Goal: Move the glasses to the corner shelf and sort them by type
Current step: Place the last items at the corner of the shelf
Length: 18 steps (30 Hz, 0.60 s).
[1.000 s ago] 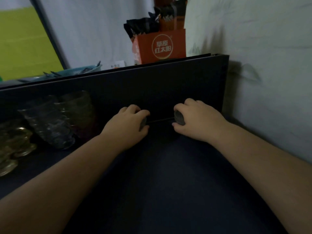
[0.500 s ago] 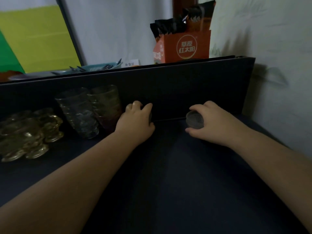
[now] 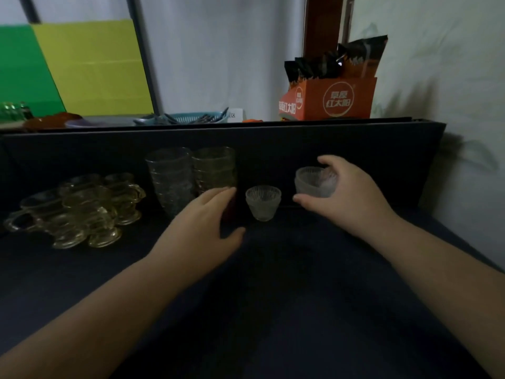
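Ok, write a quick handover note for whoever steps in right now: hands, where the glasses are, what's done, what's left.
Left hand: open, holding nothing, beside the small ribbed cup standing alone on the dark shelf.
Right hand: gripping a stack of ribbed cups near the back panel.
Done: two stacks of tumblers and the amber handled cups sit grouped on the left.
Left: set the held stack down with the lone ribbed cup.

Clear ribbed cup (image 3: 263, 202) at centre on dark navy shelf (image 3: 273, 296); amber-tinted handled cups (image 3: 79, 209) left; orange box (image 3: 330, 98), white lettering, far right; teal basket (image 3: 191, 118); green and yellow panels (image 3: 90, 67) far left.
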{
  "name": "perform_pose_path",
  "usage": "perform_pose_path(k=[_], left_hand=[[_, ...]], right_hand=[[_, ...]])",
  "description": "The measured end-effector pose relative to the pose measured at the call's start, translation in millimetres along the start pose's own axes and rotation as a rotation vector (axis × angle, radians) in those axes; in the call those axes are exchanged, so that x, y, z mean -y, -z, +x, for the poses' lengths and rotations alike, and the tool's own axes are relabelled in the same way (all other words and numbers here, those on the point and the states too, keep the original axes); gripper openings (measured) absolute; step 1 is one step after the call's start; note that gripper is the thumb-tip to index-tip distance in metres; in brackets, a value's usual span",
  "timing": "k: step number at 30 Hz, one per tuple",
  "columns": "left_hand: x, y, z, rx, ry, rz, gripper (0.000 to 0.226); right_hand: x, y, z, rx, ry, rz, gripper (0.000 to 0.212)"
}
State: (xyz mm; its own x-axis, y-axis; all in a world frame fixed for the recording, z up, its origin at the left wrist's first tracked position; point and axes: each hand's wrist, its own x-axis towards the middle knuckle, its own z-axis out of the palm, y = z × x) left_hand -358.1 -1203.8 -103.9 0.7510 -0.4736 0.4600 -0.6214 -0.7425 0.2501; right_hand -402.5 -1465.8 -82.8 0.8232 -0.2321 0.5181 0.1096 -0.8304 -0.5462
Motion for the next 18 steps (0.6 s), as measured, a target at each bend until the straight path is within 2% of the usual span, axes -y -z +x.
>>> perform_pose_path(k=[5,11,18], left_hand=[[31.4,12.7,-20.7,-0.045,0.189,-0.076,0.076],[50.3,9.4,-26.7,-0.091,0.306,-0.132,0.071],[64.3,7.5,-24.8,-0.069,0.555,-0.576,0.069]], right_hand=[[35.7,-33.1,32.8,0.0,0.004,0.029,0.096],[39.6,-75.0,47.1,0.076,-0.079,-0.075,0.105],[36.2,-89.8,31.9,0.106,-0.133,-0.075,0.102]])
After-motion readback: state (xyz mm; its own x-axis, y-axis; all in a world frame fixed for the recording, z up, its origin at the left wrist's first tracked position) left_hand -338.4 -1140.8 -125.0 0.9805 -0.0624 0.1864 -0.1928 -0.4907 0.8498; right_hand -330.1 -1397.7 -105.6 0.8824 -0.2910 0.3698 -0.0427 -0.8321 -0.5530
